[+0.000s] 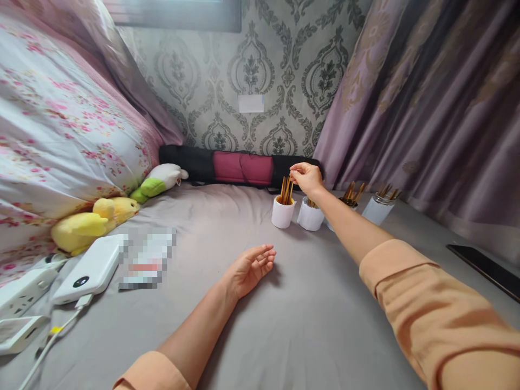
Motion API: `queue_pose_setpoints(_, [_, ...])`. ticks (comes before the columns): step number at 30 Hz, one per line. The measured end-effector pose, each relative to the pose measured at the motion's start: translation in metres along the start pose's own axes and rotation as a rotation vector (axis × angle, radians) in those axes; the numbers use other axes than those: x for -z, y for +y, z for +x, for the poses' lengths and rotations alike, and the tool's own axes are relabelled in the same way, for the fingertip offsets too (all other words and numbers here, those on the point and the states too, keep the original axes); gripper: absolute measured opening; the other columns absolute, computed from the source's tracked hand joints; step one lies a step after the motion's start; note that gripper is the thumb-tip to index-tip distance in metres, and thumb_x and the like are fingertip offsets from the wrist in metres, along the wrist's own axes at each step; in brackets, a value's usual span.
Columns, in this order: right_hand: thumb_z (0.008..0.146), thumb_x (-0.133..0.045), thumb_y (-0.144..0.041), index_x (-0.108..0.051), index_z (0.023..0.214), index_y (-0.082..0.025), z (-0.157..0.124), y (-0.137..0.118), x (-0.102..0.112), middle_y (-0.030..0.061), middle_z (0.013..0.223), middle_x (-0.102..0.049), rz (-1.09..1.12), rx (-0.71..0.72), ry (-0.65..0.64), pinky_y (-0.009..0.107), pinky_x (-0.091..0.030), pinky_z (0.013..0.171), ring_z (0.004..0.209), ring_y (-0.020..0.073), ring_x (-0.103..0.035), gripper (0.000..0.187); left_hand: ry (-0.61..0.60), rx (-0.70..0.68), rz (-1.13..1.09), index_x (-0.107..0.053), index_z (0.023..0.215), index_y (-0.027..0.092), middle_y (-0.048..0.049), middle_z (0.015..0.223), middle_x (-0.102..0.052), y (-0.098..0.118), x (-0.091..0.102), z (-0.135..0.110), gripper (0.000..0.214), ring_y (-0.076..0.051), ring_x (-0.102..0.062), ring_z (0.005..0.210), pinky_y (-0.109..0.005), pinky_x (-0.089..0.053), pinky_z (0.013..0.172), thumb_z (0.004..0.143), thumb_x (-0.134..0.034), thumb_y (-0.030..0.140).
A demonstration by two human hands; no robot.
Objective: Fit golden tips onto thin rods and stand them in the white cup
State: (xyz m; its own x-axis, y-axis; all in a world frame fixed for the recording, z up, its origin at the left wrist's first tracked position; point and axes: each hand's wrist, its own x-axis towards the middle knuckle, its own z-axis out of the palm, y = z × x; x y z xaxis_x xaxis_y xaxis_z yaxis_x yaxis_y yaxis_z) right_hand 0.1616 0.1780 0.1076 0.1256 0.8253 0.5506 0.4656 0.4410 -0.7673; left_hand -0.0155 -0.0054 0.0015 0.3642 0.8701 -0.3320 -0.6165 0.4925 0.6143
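Observation:
My right hand (307, 177) is closed in a pinch above a white cup (283, 214). Its fingertips meet the upper end of a thin brown stick, one of several slim sticks (285, 189) standing in that cup. Just right of it is a second white cup (311, 216), its sticks partly hidden behind my right wrist. Nearer to me, my left hand (252, 269) rests on the grey sheet (227, 336), palm turned sideways, fingers loosely bent and apart, holding nothing.
Beyond my right forearm stand a dark-rimmed container (348, 202) and a white-wrapped jar (378, 208), both with sticks. A black flat device (485, 268) lies far right. At left are a white power bank (91, 271) with cable, a power strip (24, 290) and plush toys (93, 219).

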Motion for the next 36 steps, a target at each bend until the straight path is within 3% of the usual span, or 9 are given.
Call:
queue_pose_setpoints(24, [0.067, -0.053, -0.016, -0.063, 0.077, -0.017, -0.004, 0.009, -0.012, 0.0004, 0.066, -0.064, -0.063, -0.005, -0.092, 0.024, -0.051, 0.059, 0.056, 0.01, -0.061, 0.013, 0.007, 0.005, -0.006, -0.061, 0.083, 0.009, -0.0084, 0.081, -0.061, 0.003, -0.003, -0.003, 0.017, -0.009, -0.058, 0.066, -0.02, -0.049, 0.064, 0.068, -0.064, 0.016])
queue_pose_setpoints(36, [0.067, -0.056, -0.021, -0.068, 0.077, -0.021, -0.001, 0.007, -0.011, 0.0015, 0.079, -0.062, -0.387, 0.152, 0.008, 0.028, -0.046, 0.072, 0.069, 0.0132, -0.056, 0.015, 0.003, 0.01, -0.019, -0.062, 0.084, 0.009, -0.0082, 0.082, -0.06, 0.002, -0.002, -0.002, 0.019, -0.009, -0.057, 0.067, -0.019, -0.049, 0.063, 0.067, -0.066, 0.016])
